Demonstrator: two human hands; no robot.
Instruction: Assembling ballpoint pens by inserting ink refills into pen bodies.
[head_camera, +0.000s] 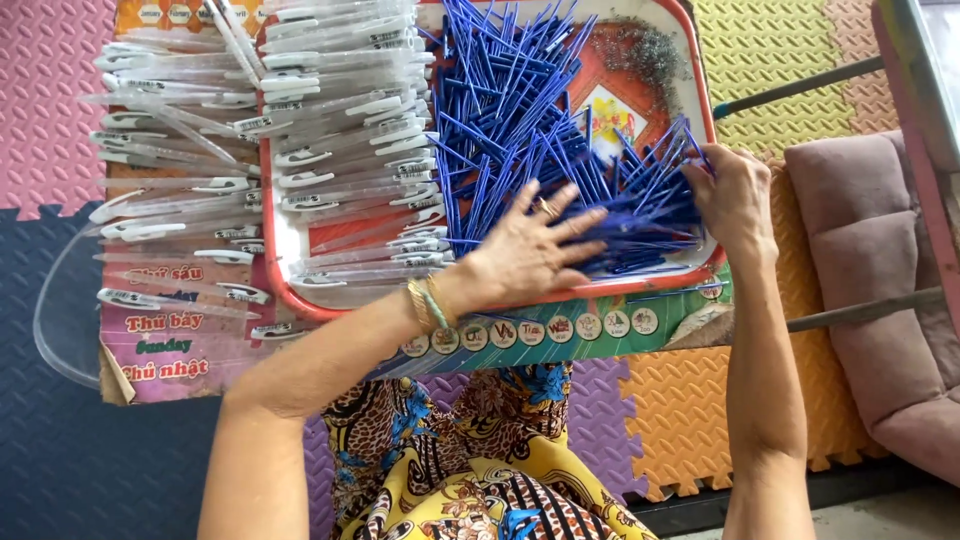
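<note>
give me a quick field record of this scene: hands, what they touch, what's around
left hand: left hand flat, fingers spread on the blue pen refills
right hand: right hand gathering the refill pile's right edge
container: red-rimmed tray
beside refills: clear pen barrels piled to the left, spilling off the tray
also in tray: small metal springs
floor: coloured foam mats

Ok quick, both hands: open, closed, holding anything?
Left hand: open, fingers spread flat on the pile of blue pen refills, gripping nothing.
Right hand: curled around a bunch of refills at the pile's right edge.
</note>
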